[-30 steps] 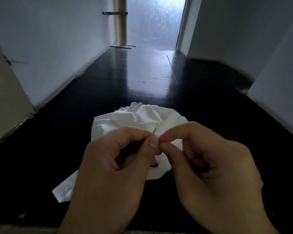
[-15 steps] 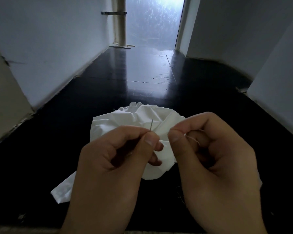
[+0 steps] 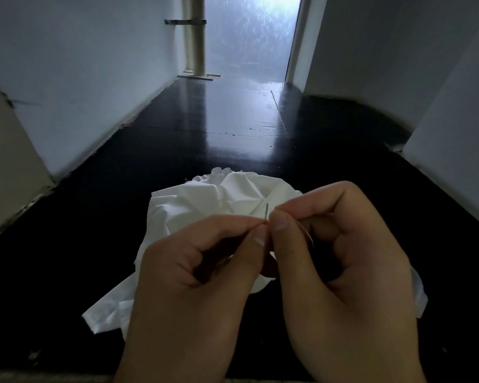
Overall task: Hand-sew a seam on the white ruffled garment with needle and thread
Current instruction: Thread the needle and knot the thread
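Head cam, garment [image 3: 194, 205] just behind hands, L hand [image 3: 194, 280] pinching needle [image 3: 266, 212]

The garment [image 3: 194, 205] lay crumpled on the floor [image 3: 233, 120], with both hands held above its near side. The left hand [image 3: 194, 272] was to the left and the right hand [image 3: 343, 261] to the right, their fingertips meeting over the cloth. The needle [image 3: 266, 212] stood nearly upright between them, pinched at its lower end by the left hand. The thread [image 3: 306, 232] ran by the right thumb. Walls [image 3: 80, 78] flanked the floor on both sides, and a doorway [image 3: 249, 37] lay far behind, a post [image 3: 195, 37] at its left.
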`<act>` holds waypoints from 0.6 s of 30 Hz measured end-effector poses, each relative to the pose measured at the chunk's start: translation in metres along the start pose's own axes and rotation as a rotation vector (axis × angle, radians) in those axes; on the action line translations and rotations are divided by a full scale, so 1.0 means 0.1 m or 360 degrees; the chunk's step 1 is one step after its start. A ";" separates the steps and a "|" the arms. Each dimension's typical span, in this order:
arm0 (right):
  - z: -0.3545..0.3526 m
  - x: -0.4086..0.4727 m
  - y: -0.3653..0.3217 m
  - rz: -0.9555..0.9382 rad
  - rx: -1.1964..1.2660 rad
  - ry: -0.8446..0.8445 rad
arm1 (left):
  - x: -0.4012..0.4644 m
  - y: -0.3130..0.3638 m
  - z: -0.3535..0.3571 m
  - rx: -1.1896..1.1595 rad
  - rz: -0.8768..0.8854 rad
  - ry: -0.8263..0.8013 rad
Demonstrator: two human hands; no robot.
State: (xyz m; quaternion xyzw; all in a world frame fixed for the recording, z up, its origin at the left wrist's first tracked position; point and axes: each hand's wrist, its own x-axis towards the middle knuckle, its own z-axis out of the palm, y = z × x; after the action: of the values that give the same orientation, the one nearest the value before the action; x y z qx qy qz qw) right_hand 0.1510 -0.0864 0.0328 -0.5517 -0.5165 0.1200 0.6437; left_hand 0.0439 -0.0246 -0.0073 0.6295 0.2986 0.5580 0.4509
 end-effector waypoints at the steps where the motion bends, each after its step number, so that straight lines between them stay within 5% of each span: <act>1: 0.00 0.00 0.00 -0.0007 -0.0004 -0.0004 | 0.00 -0.01 0.00 -0.0001 0.0003 -0.0005; 18: -0.02 0.00 0.05 -0.0021 -0.0097 -0.0017 | 0.00 -0.06 -0.01 0.0049 0.0046 -0.0049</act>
State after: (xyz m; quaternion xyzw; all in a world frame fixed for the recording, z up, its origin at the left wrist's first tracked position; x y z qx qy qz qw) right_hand 0.1543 -0.0860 0.0292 -0.5670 -0.5269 0.1030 0.6247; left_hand 0.0433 -0.0216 -0.0130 0.6492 0.2909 0.5500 0.4376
